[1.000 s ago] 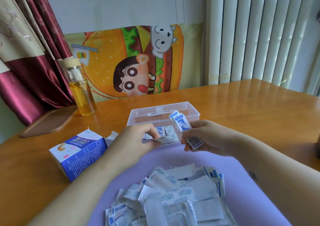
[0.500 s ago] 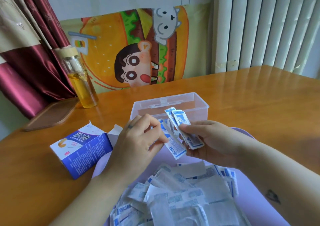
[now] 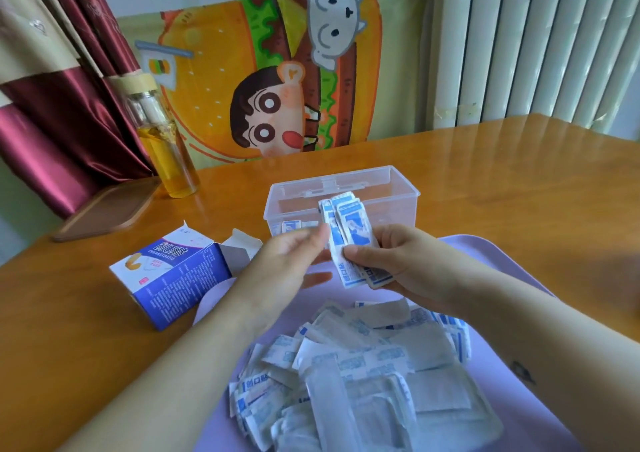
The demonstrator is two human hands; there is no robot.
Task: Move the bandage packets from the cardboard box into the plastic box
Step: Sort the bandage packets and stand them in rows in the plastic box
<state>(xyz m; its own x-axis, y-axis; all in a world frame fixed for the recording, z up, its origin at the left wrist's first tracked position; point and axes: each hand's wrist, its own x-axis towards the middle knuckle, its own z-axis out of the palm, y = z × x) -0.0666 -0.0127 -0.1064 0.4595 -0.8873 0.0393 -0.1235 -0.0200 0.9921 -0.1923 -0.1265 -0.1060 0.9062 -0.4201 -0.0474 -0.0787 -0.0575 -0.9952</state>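
Note:
My right hand (image 3: 394, 261) grips an upright stack of blue-and-white bandage packets (image 3: 348, 237) just in front of the clear plastic box (image 3: 391, 195). My left hand (image 3: 287, 264) is beside the stack with fingers spread, its fingertips touching the packets' left edge. A few packets lie inside the plastic box at its near left corner (image 3: 292, 225). The blue-and-white cardboard box (image 3: 173, 275) lies on its side to the left, flaps open. A heap of loose packets (image 3: 349, 375) covers the purple tray (image 3: 491, 261) in front of me.
A glass bottle of amber liquid (image 3: 162, 146) with a wooden lid stands at the back left, next to a brown wooden tray (image 3: 104, 209). A cartoon cushion leans behind the orange-brown table (image 3: 519, 181), curtains hang left, a white radiator stands right.
My left hand has passed its packet onto the stack in my right hand and opened. The stack now stands more upright and closer to the plastic box.

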